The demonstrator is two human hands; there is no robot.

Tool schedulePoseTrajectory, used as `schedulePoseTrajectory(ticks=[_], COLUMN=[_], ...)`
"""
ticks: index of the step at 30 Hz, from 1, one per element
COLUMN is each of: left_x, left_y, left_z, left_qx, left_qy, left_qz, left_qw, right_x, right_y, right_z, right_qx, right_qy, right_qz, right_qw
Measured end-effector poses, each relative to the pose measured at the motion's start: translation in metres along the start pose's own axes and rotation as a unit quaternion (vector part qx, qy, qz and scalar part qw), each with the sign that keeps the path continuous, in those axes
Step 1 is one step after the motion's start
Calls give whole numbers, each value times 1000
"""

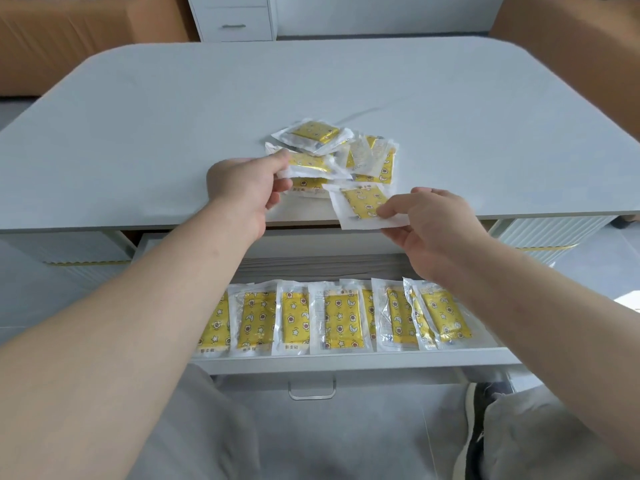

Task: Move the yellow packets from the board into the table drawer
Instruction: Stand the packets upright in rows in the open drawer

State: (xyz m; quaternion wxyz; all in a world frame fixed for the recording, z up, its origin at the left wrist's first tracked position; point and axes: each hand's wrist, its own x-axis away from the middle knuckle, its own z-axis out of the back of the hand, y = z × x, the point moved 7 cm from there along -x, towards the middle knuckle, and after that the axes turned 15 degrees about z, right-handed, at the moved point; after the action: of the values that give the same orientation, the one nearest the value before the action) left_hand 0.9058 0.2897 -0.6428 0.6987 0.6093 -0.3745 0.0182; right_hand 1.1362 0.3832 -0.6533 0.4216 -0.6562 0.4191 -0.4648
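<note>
My left hand [242, 188] pinches a packet [308, 164] at the pile [346, 154] on the worktop [450, 133]. My right hand [433, 223] pinches one packet's [363, 204] clear border at the worktop edge, above the open drawer [346, 360]. A row [332, 320] already lines the drawer front.

Risks: slick film could slip from the pinch; left pull may drag neighbours; a drop could disturb the overlapping row.
</note>
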Motion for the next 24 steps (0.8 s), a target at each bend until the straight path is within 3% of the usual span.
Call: schedulePoseTrajectory(ticks=[4,15,21,24], left_x=[4,22,28,28], left_y=[3,-18,-26,-28], left_z=[4,-13,-15,-14], left_qx=[-1,-36,-100,-131], left_qy=[-2,-87,-71,-39], left_qz=[-13,121,107,71], left_qw=[1000,988,987,988], right_x=[8,16,20,14], right_y=[-8,-2,-6,-5], right_z=[-3,1,6,21], right_qx=[-13,51,87,102], right_qy=[-24,-74,-161,-159], right_qz=[-8,-71,-82,-74], right_qw=[1000,993,980,979])
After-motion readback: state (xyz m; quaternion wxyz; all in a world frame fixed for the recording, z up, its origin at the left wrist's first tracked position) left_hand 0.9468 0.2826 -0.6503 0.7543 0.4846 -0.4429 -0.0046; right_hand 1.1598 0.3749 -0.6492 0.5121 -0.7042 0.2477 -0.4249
